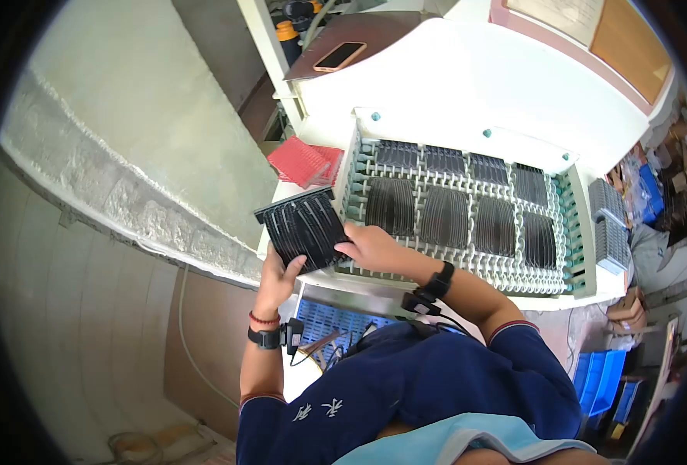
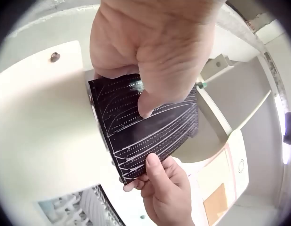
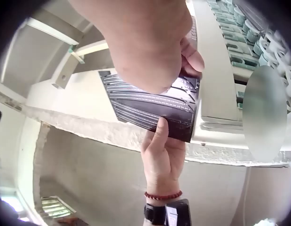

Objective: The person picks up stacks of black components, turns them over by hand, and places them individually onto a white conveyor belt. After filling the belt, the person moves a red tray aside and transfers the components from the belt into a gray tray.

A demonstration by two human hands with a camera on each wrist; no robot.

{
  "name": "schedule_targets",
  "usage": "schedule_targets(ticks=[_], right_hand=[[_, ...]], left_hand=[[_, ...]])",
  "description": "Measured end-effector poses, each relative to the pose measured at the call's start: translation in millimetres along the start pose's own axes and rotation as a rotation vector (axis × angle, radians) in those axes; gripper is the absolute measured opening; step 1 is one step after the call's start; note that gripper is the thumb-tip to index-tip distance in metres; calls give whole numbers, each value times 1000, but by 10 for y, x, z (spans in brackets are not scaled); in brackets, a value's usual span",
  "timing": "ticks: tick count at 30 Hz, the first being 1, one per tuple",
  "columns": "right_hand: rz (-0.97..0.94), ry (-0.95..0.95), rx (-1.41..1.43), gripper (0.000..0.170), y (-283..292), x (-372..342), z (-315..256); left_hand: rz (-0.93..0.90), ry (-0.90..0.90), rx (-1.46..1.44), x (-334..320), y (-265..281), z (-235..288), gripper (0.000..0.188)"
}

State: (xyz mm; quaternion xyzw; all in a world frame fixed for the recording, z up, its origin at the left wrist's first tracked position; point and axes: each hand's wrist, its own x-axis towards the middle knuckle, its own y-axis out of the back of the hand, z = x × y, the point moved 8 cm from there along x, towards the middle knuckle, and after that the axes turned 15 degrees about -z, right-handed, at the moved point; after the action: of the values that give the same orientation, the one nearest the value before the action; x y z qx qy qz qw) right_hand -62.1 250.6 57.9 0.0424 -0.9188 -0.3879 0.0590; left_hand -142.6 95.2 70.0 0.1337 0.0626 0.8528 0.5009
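A dark panel with pale curved lines (image 1: 303, 229) is held between both hands at the left end of the roller machine. My left hand (image 1: 276, 280) grips its lower left edge, thumb on the face. At its right edge, my right hand (image 1: 370, 248) pinches it between thumb and fingers. In the left wrist view, the panel (image 2: 141, 133) lies under the left hand (image 2: 152, 47), with the right hand (image 2: 166, 188) at its lower edge. The right wrist view shows the panel (image 3: 145, 104) with the left thumb across its face.
Red ribbed pieces (image 1: 301, 161) lie behind the panel. Dark panels (image 1: 445, 217) sit in rows on the white rollers (image 1: 467, 260). Grey stacks (image 1: 611, 242) stand at the machine's right end. A phone (image 1: 340, 56) lies on the brown surface at the back. Blue bins (image 1: 599, 380) are lower right.
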Motion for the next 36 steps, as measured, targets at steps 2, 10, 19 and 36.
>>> schedule_targets(ticks=[2,10,19,36], right_hand=[[-72,24,250,30,108,-335,-24],[-100,-295,868,23,-218,-1463,394],[180,-571,791,23,-189,-2111,841],[169,-521,945,23,-499,-1721,1214]], left_hand=[[-169,-20,-348,-25,-265,55,54],[-293,188,-1152,-122,-1404,-351,42],[-236,288,-1077,-131,-1733,-644,34],[-174,253,-1157,-456,-1361,-516,35]])
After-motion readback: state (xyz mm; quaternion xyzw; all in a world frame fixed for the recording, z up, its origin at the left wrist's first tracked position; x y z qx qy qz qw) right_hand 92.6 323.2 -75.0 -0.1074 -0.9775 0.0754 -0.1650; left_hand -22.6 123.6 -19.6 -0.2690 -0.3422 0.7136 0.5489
